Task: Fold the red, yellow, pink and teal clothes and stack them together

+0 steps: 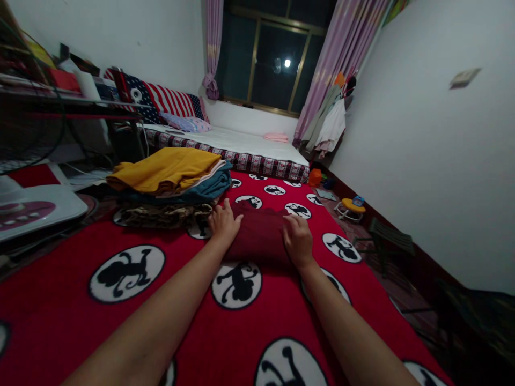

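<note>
Maroon cloth [257,241] lay folded on the red blanket [140,332], toward its far edge; it seemed light, soft and limp, hardly slippery or fragile, best taken by both ends so the folds kept; beyond that far edge stretched the white bed [241,138]; the pile of folded clothes [169,171] near the left edge crowded the left side; the hands were apart, left hand [223,222] spread at one end, right hand [298,239] curled at the other, its grip impossible to tell.
</note>
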Demonstrator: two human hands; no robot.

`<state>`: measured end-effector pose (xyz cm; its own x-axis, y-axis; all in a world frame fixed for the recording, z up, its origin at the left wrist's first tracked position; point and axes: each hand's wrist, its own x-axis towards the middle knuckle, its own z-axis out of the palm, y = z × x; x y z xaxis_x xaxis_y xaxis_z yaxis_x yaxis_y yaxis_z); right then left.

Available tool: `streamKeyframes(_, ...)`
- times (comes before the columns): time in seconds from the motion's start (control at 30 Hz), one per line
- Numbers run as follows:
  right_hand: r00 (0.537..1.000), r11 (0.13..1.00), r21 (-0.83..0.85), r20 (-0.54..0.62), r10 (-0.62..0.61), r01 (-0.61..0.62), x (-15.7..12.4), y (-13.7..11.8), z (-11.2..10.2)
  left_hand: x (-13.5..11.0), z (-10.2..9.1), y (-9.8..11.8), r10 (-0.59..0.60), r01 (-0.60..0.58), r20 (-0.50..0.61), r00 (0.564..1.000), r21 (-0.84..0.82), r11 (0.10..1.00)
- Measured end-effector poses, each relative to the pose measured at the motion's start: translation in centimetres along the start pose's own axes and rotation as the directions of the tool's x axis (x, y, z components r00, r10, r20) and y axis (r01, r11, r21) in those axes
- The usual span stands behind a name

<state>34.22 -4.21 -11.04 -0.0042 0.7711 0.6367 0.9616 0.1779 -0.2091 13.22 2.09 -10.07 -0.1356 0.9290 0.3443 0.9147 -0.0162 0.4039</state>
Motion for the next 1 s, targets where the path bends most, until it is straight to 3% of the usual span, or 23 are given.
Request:
streamKeyframes(0.17, 0.984, 0.993, 0.028, 0.138, -0.116, 0.113, -0.6, -0.5, -0.4, -1.7, -3.2, -2.5, 0.054, -0.066, 0.162, 0.985, 0.067, 0.996)
streamKeyframes(0.33, 0.987, 0.995, 0.1, 0.155, -0.042, 0.027, 2.0, -3.1, -1.2, -4.2, -5.3, -4.7, 0.061, -0.038, 0.251, 0.966, -0.097, 0.995)
streamKeyframes(0.43, 0.955, 0.993, 0.062, 0.284, 0.081, -0.102, 4.8, -7.2, -1.5, -5.8, -5.0, -4.9, 0.125, -0.077, 0.167, 0.978, -0.263, 0.962)
streamKeyframes(0.5, 0.885, 0.99, -0.032, 0.446, 0.136, -0.136, 6.5, -10.3, -1.2, -6.7, -4.5, -4.6, 0.202, -0.164, 0.063, 0.977, -0.376, 0.912)
streamKeyframes(0.6, 0.748, 0.99, -0.127, 0.651, 0.129, -0.06, 8.2, -14.2, 0.0, -7.8, -4.0, -4.1, 0.317, -0.308, -0.066, 0.946, -0.483, 0.82)
streamKeyframes(0.7, 0.668, 0.986, -0.163, 0.735, 0.114, 0.012, 9.0, -16.2, 1.2, -8.4, -4.1, -3.8, 0.374, -0.374, -0.121, 0.92, -0.561, 0.739)
streamKeyframes(0.83, 0.639, 0.982, -0.187, 0.756, 0.146, -0.004, 9.4, -17.0, 2.1, -8.8, -4.1, -3.9, 0.378, -0.365, -0.121, 0.918, -0.631, 0.685)
streamKeyframes(1.0, 0.688, 0.99, -0.136, 0.715, 0.127, -0.041, 9.0, -16.6, 2.7, -9.0, -3.8, -3.8, 0.419, -0.382, -0.124, 0.9, -0.687, 0.618)
